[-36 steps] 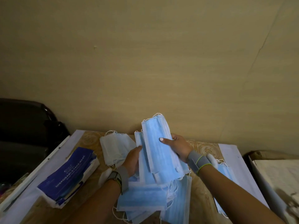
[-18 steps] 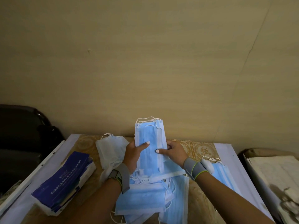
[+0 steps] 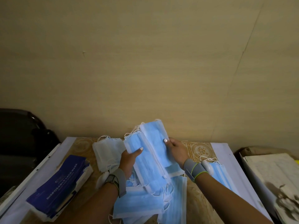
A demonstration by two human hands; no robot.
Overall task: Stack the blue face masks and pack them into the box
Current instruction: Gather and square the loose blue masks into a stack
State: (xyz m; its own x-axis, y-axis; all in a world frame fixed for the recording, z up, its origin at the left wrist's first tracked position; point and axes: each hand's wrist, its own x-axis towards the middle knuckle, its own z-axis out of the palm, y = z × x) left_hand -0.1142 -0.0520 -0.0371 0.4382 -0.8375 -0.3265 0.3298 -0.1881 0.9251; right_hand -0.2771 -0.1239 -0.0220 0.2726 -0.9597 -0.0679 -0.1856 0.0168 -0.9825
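A stack of blue face masks (image 3: 151,152) is held up over the table between both hands, its long side pointing away from me. My left hand (image 3: 128,160) grips its left edge, thumb on top. My right hand (image 3: 176,150) grips its right edge, thumb on the front. Loose blue masks (image 3: 142,204) lie in a heap on the table below. More blue masks (image 3: 218,172) lie to the right, partly behind my right wrist. The dark blue mask box (image 3: 59,183), labelled "DISPOSABLE FACE MASK", lies at the front left.
A pile of white masks (image 3: 107,151) lies at the back left of the patterned table (image 3: 202,149). A wall rises right behind the table. A dark chair (image 3: 21,135) stands at the left. A cardboard box with paper (image 3: 271,175) sits at the right.
The held stack has tilted and spread a little to the right, and both hands have slid to grip it by its side edges.
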